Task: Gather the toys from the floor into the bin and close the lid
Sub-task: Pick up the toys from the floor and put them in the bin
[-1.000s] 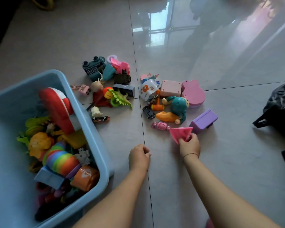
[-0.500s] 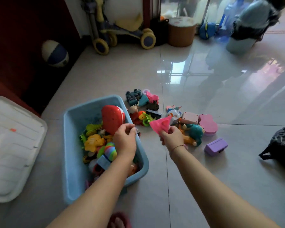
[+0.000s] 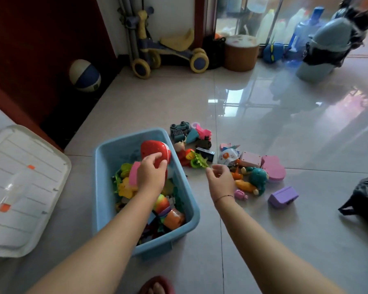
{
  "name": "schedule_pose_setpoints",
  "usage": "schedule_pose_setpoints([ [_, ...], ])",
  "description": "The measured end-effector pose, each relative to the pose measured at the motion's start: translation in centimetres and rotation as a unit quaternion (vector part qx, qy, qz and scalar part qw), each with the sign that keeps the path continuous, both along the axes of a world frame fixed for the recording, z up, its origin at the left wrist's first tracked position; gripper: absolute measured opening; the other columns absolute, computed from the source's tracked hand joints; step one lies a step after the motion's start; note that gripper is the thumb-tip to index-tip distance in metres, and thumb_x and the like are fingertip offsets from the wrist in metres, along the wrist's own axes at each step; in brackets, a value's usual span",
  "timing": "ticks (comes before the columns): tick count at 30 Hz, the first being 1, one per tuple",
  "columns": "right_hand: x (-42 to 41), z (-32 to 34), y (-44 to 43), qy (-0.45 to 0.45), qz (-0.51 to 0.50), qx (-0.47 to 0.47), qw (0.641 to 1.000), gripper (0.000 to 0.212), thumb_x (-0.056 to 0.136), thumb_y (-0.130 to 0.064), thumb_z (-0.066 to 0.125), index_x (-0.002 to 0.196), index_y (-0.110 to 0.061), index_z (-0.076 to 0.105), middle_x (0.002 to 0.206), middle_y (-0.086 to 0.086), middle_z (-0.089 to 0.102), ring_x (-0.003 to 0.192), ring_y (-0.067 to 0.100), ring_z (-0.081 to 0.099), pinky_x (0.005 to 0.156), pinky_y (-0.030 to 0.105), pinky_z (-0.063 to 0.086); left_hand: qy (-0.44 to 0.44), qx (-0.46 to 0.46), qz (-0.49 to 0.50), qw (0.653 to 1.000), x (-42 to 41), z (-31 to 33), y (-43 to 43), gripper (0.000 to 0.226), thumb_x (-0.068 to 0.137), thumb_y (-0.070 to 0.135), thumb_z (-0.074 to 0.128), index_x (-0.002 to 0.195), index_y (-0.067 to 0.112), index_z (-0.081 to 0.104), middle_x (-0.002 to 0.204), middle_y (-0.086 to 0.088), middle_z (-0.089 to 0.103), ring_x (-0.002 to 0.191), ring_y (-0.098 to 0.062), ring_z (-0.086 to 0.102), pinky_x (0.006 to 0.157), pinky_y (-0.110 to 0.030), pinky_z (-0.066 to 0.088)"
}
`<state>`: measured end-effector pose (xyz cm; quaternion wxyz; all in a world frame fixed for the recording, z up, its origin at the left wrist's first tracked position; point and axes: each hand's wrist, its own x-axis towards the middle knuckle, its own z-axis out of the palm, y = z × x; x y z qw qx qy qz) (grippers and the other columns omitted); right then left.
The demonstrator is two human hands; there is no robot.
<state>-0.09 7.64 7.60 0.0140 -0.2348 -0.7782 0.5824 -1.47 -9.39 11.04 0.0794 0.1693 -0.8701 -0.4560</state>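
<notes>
The blue bin (image 3: 155, 249) stands on the tiled floor, full of colourful toys, with a big red toy (image 3: 152, 148) at its far end. Above the bin, my left hand (image 3: 151, 177) is closed around a pink toy (image 3: 133, 174). My right hand (image 3: 220, 180) hovers over the floor to the right of the bin, fingers apart and holding nothing. Beyond it lie several loose toys, among them a green spiky toy (image 3: 199, 161), a teal figure (image 3: 258, 179), a pink case (image 3: 273, 168) and a purple box (image 3: 283, 197). The white lid (image 3: 28, 187) lies to the left of the bin.
A black bag (image 3: 363, 200) lies at the right edge. Along the far wall stand a ride-on scooter (image 3: 168, 52), a ball (image 3: 85, 75), a brown stool (image 3: 241, 53) and a grey waste bin (image 3: 325, 47). My slippered foot (image 3: 157, 285) shows at the bottom.
My right hand lifted the pink toy off the floor and no longer holds it; the pink toy is now at my left hand over the bin. The view tilted up.
</notes>
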Motion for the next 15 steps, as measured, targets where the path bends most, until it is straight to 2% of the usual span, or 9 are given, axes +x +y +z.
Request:
schedule_pose_setpoints([
  [3, 0.3, -2.6, 6.5, -0.026, -0.084, 0.049, 0.995, 0.031, 0.082, -0.031, 0.065, 0.109, -0.018, 0.055, 0.111, 0.009, 0.056, 0.097, 0.024, 0.060, 0.090, 0.041, 0.052, 0.037, 0.000, -0.081, 0.996, -1.3, -0.4, 6.4, 0.029, 0.087, 0.016, 0.061, 0.115, 0.011, 0.065, 0.119, -0.008, 0.064, 0.111, -0.022, 0.058, 0.097, -0.022, 0.040],
  [5, 0.7, -4.2, 10.7, -0.061, -0.124, 0.095, 0.986, 0.041, 0.080, -0.029, 0.068, 0.116, -0.013, 0.055, 0.118, 0.013, 0.051, 0.106, 0.029, 0.055, 0.095, 0.039, 0.047, 0.028, 0.011, -0.121, 0.992, -2.1, -1.3, 10.8, 0.031, 0.087, 0.017, 0.061, 0.117, 0.011, 0.064, 0.117, -0.006, 0.064, 0.109, -0.021, 0.059, 0.097, -0.027, 0.044],
  [8, 1.2, -6.8, 16.2, -0.107, -0.176, 0.120, 0.971, 0.055, 0.077, -0.029, 0.071, 0.125, -0.010, 0.052, 0.127, 0.020, 0.046, 0.115, 0.036, 0.048, 0.100, 0.036, 0.038, -0.011, 0.008, -0.152, 0.988, -2.9, -3.9, 16.4, 0.033, 0.087, 0.020, 0.061, 0.120, 0.013, 0.062, 0.119, -0.005, 0.063, 0.109, -0.019, 0.058, 0.092, -0.028, 0.044],
  [15, 0.0, -13.1, 22.6, -0.177, -0.219, 0.106, 0.954, 0.078, 0.071, -0.039, 0.075, 0.137, -0.018, 0.039, 0.134, 0.019, 0.037, 0.122, 0.041, 0.041, 0.104, 0.040, 0.035, -0.142, -0.079, -0.212, 0.964, -3.4, -14.6, 22.7, 0.037, 0.086, 0.024, 0.064, 0.122, 0.021, 0.060, 0.125, -0.001, 0.060, 0.112, -0.020, 0.055, 0.094, -0.035, 0.049],
])
